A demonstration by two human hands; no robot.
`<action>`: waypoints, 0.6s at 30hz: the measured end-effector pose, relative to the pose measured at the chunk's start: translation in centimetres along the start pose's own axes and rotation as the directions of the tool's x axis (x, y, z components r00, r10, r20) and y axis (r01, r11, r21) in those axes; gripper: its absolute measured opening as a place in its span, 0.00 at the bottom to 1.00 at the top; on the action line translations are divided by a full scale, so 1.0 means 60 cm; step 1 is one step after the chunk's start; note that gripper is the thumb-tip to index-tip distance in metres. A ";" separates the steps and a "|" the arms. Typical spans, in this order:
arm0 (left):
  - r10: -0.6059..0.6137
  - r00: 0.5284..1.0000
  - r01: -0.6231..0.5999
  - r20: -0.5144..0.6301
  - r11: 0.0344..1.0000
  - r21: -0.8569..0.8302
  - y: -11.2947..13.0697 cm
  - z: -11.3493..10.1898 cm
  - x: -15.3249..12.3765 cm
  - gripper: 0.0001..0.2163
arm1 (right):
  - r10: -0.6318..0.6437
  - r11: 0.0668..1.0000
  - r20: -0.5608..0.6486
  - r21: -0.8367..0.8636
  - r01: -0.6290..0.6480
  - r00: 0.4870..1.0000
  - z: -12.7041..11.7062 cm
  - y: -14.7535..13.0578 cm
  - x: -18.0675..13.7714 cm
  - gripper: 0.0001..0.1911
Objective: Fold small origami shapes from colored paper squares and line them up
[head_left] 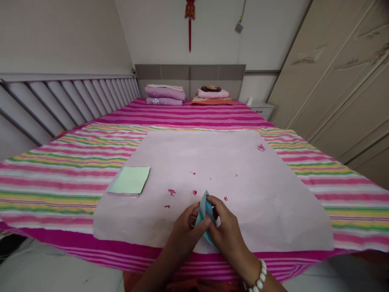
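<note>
Near the front edge of a large white sheet (273, 211), a folded piece of blue paper (204, 211) is held up between both hands. My left hand (185, 227) grips its left side, the thumb pressed on the lower middle. On the other side my right hand (226, 223) pinches the paper, with fingers near its top point and partly behind it. The paper has a pointed top and an opening between its layers. Fingertips behind the paper are hidden. A white beaded bracelet (259, 280) is on the right wrist.
A stack of pale green paper squares (130, 180) lies on the sheet's left side. Several small red scraps (172, 192) are scattered mid-sheet. A small pink folded paper piece (261, 147) rests at the far right. Folded bedding (165, 95) sits by the headboard (209, 73).
</note>
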State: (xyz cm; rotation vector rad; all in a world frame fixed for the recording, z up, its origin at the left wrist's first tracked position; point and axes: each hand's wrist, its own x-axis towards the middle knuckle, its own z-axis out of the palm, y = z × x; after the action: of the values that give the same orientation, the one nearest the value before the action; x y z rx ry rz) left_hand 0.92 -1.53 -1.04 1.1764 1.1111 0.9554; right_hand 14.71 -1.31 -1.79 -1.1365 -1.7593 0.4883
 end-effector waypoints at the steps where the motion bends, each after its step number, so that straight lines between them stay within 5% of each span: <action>1: 0.002 1.000 -0.002 0.002 1.000 0.025 0.004 0.002 -0.003 0.21 | -0.019 1.000 0.004 -0.016 0.019 1.000 0.001 0.001 -0.001 0.22; 8: -0.014 0.997 0.028 -0.078 0.982 0.186 0.017 0.007 -0.011 0.20 | -0.063 0.993 0.046 -0.092 0.067 0.997 0.011 0.009 -0.016 0.39; 18: 0.121 0.973 -0.064 -0.199 0.961 0.271 0.012 0.012 0.007 0.14 | -0.097 0.993 -0.046 0.066 0.099 0.994 0.017 -0.005 -0.009 0.23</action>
State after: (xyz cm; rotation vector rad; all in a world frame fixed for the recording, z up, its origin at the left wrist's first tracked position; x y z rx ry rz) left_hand 1.72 -1.18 -0.35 1.3736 1.3984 1.0480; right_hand 13.77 -1.75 -2.33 -1.0008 -1.7395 0.4580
